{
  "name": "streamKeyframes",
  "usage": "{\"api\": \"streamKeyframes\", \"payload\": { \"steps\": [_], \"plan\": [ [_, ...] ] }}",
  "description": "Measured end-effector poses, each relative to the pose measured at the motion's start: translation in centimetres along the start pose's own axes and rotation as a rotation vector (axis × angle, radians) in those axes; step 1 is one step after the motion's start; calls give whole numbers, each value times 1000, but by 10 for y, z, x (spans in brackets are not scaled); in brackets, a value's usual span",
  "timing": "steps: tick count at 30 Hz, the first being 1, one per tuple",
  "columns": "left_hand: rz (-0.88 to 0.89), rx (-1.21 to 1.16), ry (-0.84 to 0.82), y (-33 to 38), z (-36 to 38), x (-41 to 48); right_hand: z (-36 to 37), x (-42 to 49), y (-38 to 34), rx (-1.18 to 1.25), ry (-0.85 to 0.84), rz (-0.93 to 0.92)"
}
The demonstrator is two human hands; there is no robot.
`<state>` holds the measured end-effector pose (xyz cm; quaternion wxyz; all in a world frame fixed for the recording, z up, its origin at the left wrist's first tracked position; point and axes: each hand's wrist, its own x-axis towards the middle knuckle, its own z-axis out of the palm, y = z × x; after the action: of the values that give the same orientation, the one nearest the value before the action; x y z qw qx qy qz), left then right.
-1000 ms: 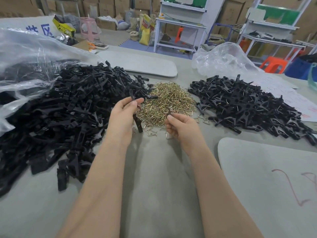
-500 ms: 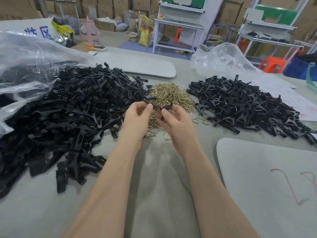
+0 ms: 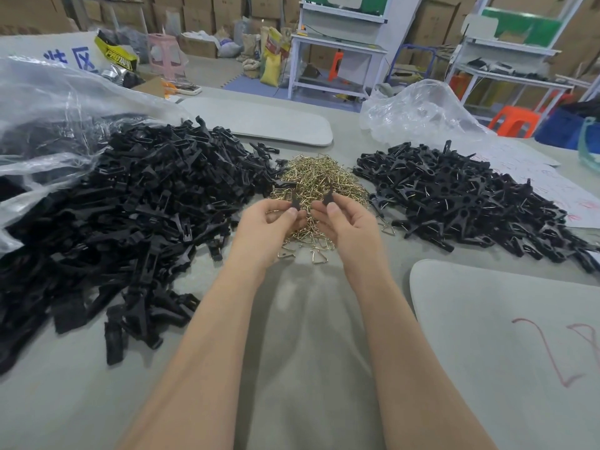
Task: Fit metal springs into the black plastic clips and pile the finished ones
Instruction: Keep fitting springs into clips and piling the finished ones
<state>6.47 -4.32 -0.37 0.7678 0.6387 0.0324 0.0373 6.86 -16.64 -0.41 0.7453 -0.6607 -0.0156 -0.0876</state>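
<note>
Both forearms (image 3: 207, 336) are recorded bare to the frame edge. Short nails are noted on left hand (image 3: 269, 224) and right hand (image 3: 350, 227).

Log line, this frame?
left hand pinches black clip piece | right hand pinches second clip piece | pieces apart | both by spring pile

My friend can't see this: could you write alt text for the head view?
The left hand and right hand each pinch a black clip piece over a heap of metal springs; unassembled pieces piled left, finished clips right.
</note>
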Motion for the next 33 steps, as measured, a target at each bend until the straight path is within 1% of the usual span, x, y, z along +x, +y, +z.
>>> {"api": "streamKeyframes", "payload": {
  "steps": [2,4,7,10,14,21,26,29,33],
  "plan": [
    [5,22,-5,-2,1,2,5,-2,1,-164,-37,-60],
    [18,82,8,-4,2,3,9,-3,2,-257,-33,-106],
    [58,175,15,-6,1,3,9,-4,4,-338,3,-123],
    [53,147,-1,-6,0,2,8,-3,5,-360,23,-91],
    [17,117,-15,-3,1,0,9,-5,2,-311,18,-87],
    [22,173,-5,1,-2,-3,4,-7,-1,-284,11,-110],
    [1,106,-16,4,-3,-4,2,-8,-3,-275,8,-101],
    [5,56,-46,4,-3,-5,1,-7,-4,-224,-4,-76],
    [1,51,-48,5,-3,-4,1,-8,-6,-124,-32,-42]
  ]
}}
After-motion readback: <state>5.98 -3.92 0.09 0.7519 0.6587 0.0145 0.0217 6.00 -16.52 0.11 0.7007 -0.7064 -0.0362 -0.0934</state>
